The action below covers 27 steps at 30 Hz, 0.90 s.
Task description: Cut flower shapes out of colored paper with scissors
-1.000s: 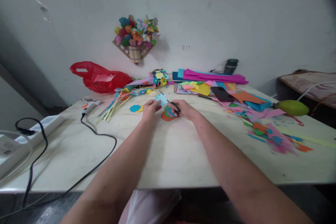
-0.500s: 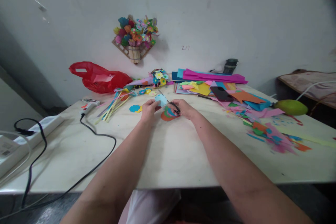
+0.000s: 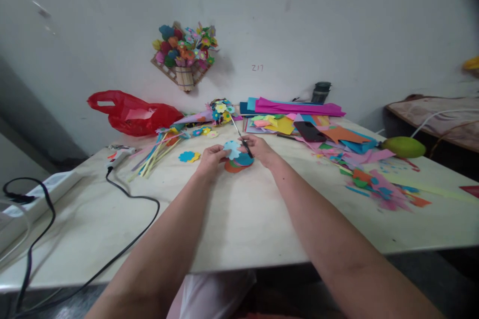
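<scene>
Head view: the left hand [image 3: 211, 160] has its fingers pinched together on the near-left edge of a light blue paper flower [image 3: 232, 150], positioned between the fingers of both hands. The right hand [image 3: 260, 150] has its fingers closed at the black handles of the scissors [image 3: 245, 145]; the tips point away, beyond the fingers. Contact between blades and flower cannot be determined. Paper discs [image 3: 234, 167] lie on the worktop [image 3: 254, 219] between both sets of fingers. A blue cut-out [image 3: 186, 157] lies left of the left fingers; paper scraps [image 3: 387, 192] lie well right of the right fingers.
</scene>
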Motion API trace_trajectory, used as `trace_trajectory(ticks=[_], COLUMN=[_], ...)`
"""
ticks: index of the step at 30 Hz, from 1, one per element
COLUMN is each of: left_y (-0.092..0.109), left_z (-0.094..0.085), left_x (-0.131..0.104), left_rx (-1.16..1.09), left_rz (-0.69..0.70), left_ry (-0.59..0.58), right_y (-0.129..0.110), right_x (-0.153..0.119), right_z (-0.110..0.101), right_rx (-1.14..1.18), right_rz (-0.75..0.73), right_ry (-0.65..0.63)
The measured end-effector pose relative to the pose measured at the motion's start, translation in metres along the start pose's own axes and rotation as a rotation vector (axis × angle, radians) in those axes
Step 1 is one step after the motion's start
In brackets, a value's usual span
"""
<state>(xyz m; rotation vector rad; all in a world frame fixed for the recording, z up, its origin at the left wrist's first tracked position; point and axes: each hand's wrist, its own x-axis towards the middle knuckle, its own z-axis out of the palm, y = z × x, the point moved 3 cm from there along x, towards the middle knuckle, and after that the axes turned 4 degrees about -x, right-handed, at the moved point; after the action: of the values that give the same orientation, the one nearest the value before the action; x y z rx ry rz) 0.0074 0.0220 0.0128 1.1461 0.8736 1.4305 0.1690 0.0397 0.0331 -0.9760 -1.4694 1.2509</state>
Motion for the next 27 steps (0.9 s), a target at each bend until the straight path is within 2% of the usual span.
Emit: trace_trajectory(ticks=[5,16,21,27], left_y=[-0.0005,-0.0039,-0.0027,0.0023], left_z=[0.0029,-0.0004,-0.001,0.0001], left_x=[-0.002,0.0011,0.0011,-0.0003], left_rx=[0.051,0.024,-0.059,-0.193], left_rz=[-0.059,-0.045,-0.034,-0.022], left_ry=[-0.059,-0.062,-0.033,-0.01], right_y=[-0.0041,-0.0033,0.0023,0.0022], right_x=[0.0022,0.0056,0.0046,-0.0022], right_z=[0.0024,0.0046,-0.0008,-0.0013], right_rx=[-0.019,-0.034,0.021,-0.019], right_rz=[-0.07,-0.126,-0.065,-0.052], right_ry=[0.023,0.08,0.022,-0.136])
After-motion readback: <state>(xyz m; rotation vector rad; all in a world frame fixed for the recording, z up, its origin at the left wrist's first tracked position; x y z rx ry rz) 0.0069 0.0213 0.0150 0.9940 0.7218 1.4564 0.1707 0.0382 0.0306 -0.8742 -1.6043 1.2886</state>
